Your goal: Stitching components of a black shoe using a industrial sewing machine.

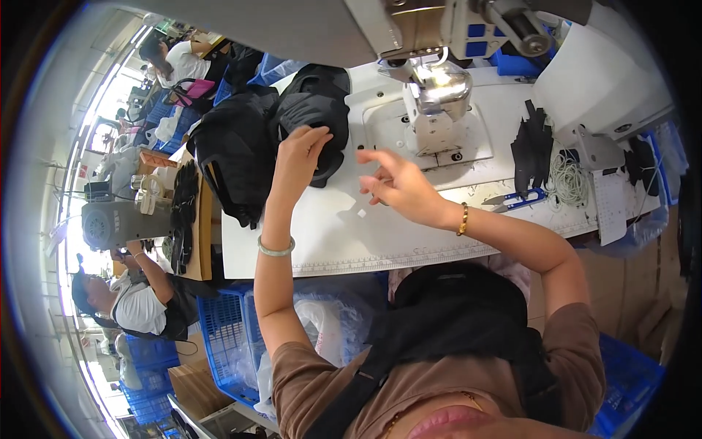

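My left hand (298,157) is raised over the table in front of black fabric pieces, its thumb and fingertips pressed together. Anything in that pinch is too small or hidden to make out, and I cannot tell whether it touches the fabric. One black sewn piece, bag-like in shape (238,150), lies at the table's left; a second black piece (314,95) lies against it, partly behind my left hand. My right hand (398,192) hovers in front of the sewing machine (439,110), fingers bent and apart, with nothing seen in them. The machine's lamp is lit.
Black strips (532,150), blue-handled snips (518,199) and a coil of pale cord (569,179) lie on the right. A ruler scale (417,257) runs along the white table's (329,227) front edge. Below stands a blue crate (225,333) with plastic bags. Other people work at left.
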Demonstrator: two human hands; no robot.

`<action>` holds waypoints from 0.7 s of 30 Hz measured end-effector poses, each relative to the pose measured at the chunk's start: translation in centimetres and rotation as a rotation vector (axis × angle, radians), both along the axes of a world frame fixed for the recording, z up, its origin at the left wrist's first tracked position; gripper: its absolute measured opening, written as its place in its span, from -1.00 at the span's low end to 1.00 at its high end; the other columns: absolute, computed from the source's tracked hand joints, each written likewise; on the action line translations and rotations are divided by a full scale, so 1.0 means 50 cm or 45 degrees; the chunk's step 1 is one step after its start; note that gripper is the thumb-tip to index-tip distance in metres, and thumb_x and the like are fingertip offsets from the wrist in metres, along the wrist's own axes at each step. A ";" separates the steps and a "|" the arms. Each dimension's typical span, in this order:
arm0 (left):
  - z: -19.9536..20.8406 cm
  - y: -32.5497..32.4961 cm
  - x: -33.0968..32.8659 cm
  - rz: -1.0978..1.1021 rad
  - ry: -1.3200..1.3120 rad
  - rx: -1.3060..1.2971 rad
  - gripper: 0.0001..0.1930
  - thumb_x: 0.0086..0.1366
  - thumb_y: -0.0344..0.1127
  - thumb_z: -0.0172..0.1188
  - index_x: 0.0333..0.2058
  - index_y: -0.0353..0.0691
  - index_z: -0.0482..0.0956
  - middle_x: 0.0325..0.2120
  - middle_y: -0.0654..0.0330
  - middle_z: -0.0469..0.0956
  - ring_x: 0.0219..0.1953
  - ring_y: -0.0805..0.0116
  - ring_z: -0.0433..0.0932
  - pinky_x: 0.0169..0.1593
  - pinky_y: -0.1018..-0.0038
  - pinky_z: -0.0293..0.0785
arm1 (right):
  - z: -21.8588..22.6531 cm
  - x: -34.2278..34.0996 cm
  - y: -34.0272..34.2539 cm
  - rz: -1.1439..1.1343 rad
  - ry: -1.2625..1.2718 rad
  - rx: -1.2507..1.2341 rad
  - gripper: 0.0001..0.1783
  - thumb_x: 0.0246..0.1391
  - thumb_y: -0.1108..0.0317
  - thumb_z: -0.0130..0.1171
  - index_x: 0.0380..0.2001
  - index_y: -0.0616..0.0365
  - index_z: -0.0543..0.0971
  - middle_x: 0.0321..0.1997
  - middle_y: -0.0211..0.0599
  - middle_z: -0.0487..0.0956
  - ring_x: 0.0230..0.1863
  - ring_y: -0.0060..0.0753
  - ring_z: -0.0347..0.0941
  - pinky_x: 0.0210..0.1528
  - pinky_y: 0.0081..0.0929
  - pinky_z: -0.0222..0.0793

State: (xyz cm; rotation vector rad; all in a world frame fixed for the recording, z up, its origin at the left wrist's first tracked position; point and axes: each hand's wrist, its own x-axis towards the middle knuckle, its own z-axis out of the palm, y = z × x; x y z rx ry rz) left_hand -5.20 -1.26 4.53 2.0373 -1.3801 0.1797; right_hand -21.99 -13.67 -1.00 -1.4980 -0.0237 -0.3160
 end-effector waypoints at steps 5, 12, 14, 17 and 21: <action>0.003 0.009 -0.004 0.101 0.009 -0.121 -0.89 0.21 -0.49 0.11 -0.29 -0.39 0.53 -0.61 0.06 0.49 -0.59 0.51 0.43 -0.44 0.61 0.37 | -0.048 0.003 0.007 -0.007 -0.068 -0.360 -0.49 0.13 0.31 0.07 0.08 0.30 0.23 0.00 -0.01 0.36 -0.22 -0.33 0.50 -0.19 -0.44 0.43; 0.070 0.036 -0.094 0.425 -0.732 -0.817 -0.89 0.25 -0.53 0.06 -0.26 -0.43 0.45 -0.47 0.09 0.47 -0.55 0.41 0.40 -0.49 0.62 0.30 | 0.056 -0.010 -0.011 0.182 -0.130 0.216 -0.41 0.15 0.35 0.05 0.22 0.15 0.13 0.17 -0.08 0.25 -0.22 -0.45 0.49 -0.40 -0.60 0.48; 0.048 0.044 -0.123 0.596 -0.926 -1.121 -0.87 0.26 -0.52 0.04 -0.25 -0.47 0.42 -0.43 -0.01 0.49 -0.53 0.30 0.44 -0.48 0.55 0.37 | 0.106 -0.034 0.000 0.275 -0.202 0.294 -0.37 0.15 0.38 0.04 0.25 0.11 0.08 0.20 -0.10 0.22 -0.25 -0.50 0.50 -0.52 -0.67 0.45; 0.052 0.008 -0.157 0.230 -0.876 -1.146 -0.85 0.27 -0.52 -0.11 -0.22 -0.47 0.24 -0.42 -0.11 0.49 -0.45 0.12 0.54 -0.41 0.47 0.49 | 0.136 -0.051 0.017 0.493 -0.153 0.391 -0.54 0.14 0.43 0.06 0.11 0.19 0.28 -0.11 -0.24 0.49 -0.39 -0.57 0.51 -0.51 -0.69 0.45; 0.049 -0.056 -0.182 -0.004 -0.487 -1.169 -0.87 0.26 -0.49 -0.25 -0.35 -0.51 0.17 -0.38 -0.11 0.46 -0.24 -0.03 0.53 -0.13 0.27 0.52 | 0.131 -0.059 0.010 -0.142 -0.527 0.038 -0.87 0.10 0.45 0.12 -0.35 0.28 0.42 -0.43 -0.36 0.49 -0.51 -0.69 0.46 -0.51 -0.72 0.41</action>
